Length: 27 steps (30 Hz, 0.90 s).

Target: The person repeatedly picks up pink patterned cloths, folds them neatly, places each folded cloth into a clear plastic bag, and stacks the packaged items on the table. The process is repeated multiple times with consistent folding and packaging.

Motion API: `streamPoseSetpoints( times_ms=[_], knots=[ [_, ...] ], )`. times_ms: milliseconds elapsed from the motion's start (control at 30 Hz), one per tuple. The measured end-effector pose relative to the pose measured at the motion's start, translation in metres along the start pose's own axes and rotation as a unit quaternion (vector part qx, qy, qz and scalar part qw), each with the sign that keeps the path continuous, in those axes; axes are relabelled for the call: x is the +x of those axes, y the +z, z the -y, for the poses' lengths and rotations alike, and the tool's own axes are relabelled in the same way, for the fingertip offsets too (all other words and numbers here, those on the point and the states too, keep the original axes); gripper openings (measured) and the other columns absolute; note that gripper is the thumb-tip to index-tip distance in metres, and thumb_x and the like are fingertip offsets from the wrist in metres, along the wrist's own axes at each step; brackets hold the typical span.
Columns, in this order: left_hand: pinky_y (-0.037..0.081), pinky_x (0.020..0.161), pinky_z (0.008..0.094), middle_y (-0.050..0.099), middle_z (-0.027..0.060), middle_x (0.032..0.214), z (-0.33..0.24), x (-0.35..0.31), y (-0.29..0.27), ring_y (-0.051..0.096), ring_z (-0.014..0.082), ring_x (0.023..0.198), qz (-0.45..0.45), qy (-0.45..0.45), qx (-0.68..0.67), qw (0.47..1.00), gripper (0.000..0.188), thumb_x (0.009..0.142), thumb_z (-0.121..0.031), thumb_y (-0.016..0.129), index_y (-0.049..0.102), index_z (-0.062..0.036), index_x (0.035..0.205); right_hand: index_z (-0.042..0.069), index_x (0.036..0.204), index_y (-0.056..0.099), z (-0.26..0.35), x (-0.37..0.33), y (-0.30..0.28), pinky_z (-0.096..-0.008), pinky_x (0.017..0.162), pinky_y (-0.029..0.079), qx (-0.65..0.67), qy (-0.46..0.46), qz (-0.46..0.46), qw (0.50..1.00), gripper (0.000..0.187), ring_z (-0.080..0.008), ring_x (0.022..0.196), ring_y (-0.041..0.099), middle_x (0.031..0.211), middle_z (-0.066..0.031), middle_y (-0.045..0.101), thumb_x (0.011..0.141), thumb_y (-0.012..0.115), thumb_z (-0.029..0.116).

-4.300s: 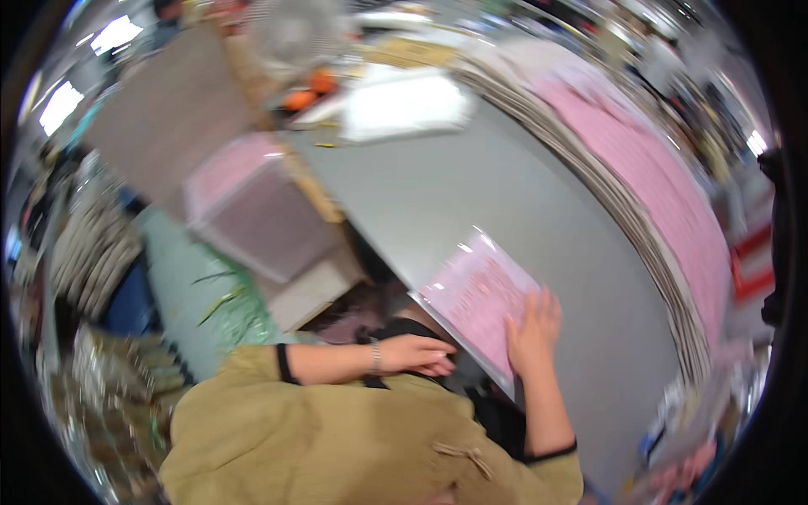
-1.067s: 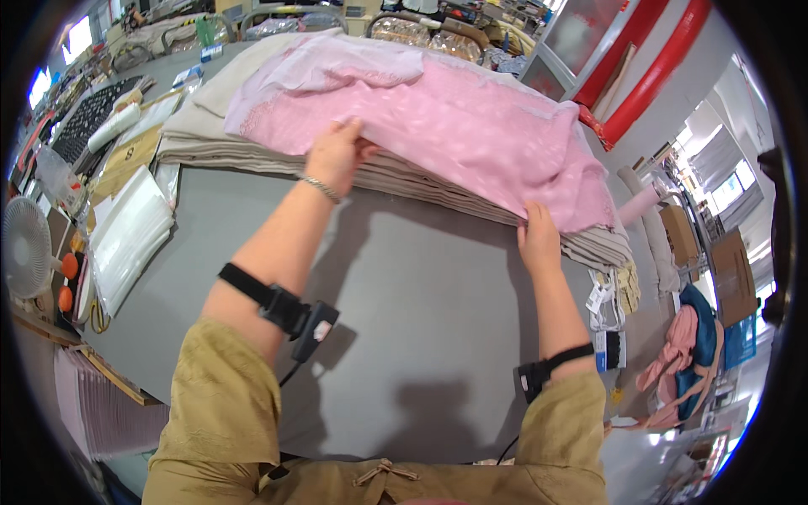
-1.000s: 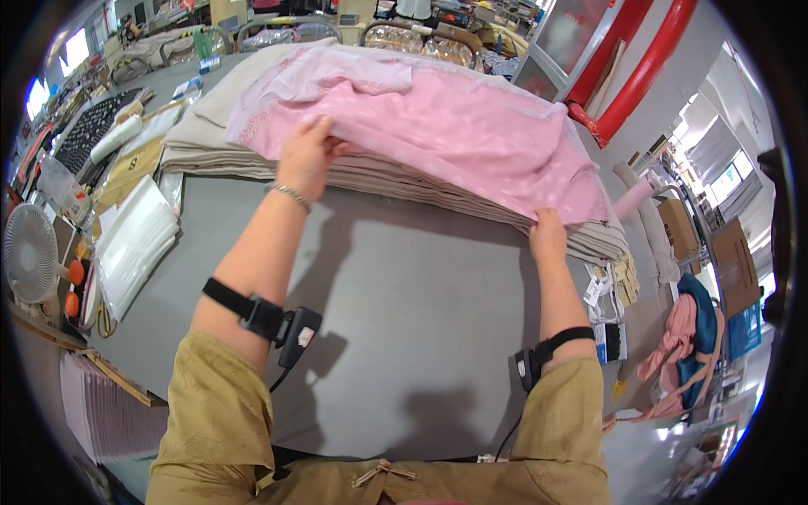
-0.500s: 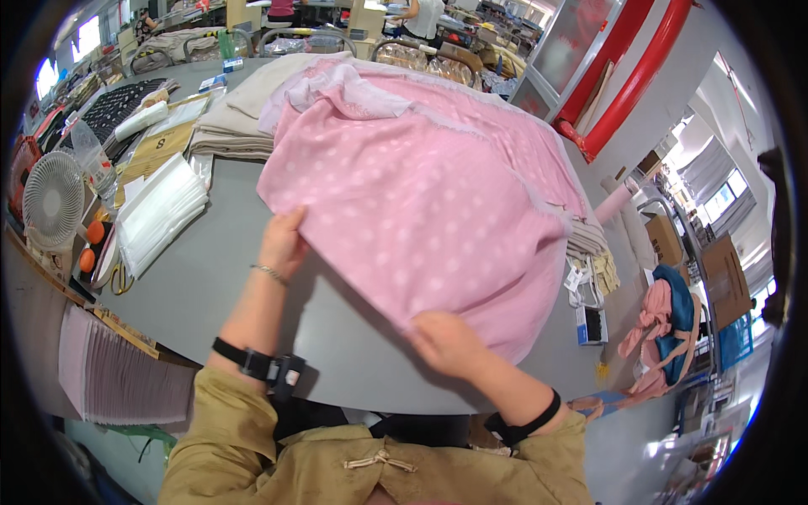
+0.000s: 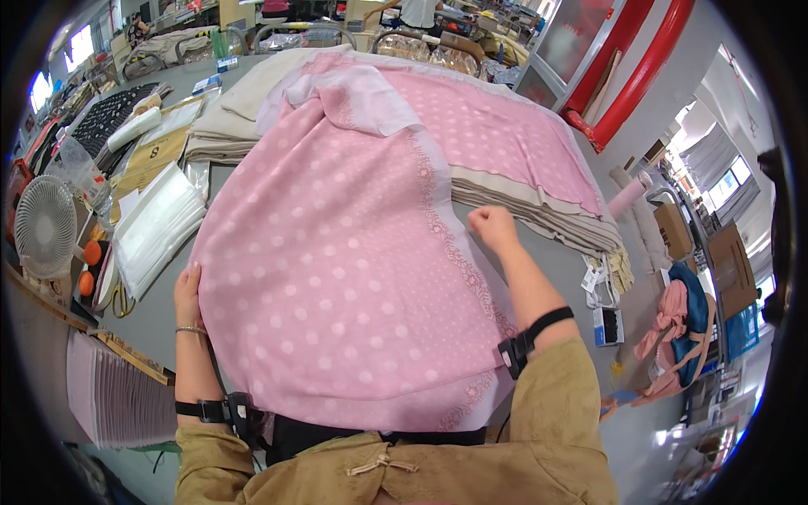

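Note:
A large pink polka-dot cloth [image 5: 320,278], with a pale patterned border along its right side, hangs spread over the near table edge. My left hand [image 5: 188,296] grips its left edge, thumb on the front and fingers mostly hidden. Close beside the right border, my right hand [image 5: 495,229] is closed, knuckles up; whether it pinches any of the edge cannot be made out. More pink dotted fabric [image 5: 497,126] lies over a folded beige stack [image 5: 539,206] farther back.
Clear plastic bags [image 5: 160,223], a white fan [image 5: 46,223] and scissors [image 5: 124,303] sit on the left. On the right are a small blue-and-white box [image 5: 606,326] and white tags [image 5: 596,276]. A red pipe [image 5: 644,71] stands at the far right.
The cloth has been drawn toward me and spread, its patterned border now showing. My left hand moved left and nearer; my right hand moved away from me, off the cloth's near edge.

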<state>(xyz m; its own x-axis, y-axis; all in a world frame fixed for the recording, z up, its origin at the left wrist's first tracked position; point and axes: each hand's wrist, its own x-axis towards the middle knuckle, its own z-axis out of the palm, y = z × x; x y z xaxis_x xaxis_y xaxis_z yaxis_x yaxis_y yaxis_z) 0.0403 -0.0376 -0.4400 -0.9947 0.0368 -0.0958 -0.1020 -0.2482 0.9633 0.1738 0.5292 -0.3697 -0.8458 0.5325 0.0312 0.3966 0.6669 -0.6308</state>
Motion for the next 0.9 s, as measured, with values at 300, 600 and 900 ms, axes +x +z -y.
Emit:
streamPoseSetpoints(
  times_ms=[300,600,900],
  knots=[
    [0.051,0.079,0.0286,0.066,0.0068,0.105,0.012,0.01,-0.015,0.062,0.0147,0.089,-0.008,0.018,-0.075,0.997,0.03,0.095,-0.024,0.056,0.061,-0.0003,0.113,-0.001,0.096,0.069,0.006,0.068,0.079,-0.0352,0.074,0.05,0.098,-0.032,-0.06,0.993,0.03,-0.026,0.081,0.067,0.087,-0.0162,0.07,0.078,0.072,0.024],
    [0.046,0.094,0.0331,0.063,0.0095,0.115,-0.1,-0.039,0.047,0.059,0.0186,0.104,0.158,0.097,-0.152,0.971,0.036,0.099,-0.029,0.045,0.057,-0.0003,0.118,0.008,0.095,0.06,0.073,-0.101,-0.19,-0.0268,0.071,0.051,0.492,-0.25,-0.182,0.814,0.005,-0.0116,0.08,0.061,0.092,-0.0023,0.064,0.093,0.061,0.012],
    [0.047,0.091,0.0276,0.064,0.0045,0.117,-0.326,-0.004,0.124,0.059,0.0116,0.105,0.125,0.19,-0.062,0.972,0.032,0.098,-0.026,0.051,0.061,-0.0025,0.118,-0.004,0.11,0.058,0.095,-0.149,-0.312,-0.0303,0.086,0.051,0.419,-0.187,-0.204,0.865,0.032,-0.0194,0.093,0.064,0.103,-0.0108,0.066,0.089,0.067,0.018]
  ],
)
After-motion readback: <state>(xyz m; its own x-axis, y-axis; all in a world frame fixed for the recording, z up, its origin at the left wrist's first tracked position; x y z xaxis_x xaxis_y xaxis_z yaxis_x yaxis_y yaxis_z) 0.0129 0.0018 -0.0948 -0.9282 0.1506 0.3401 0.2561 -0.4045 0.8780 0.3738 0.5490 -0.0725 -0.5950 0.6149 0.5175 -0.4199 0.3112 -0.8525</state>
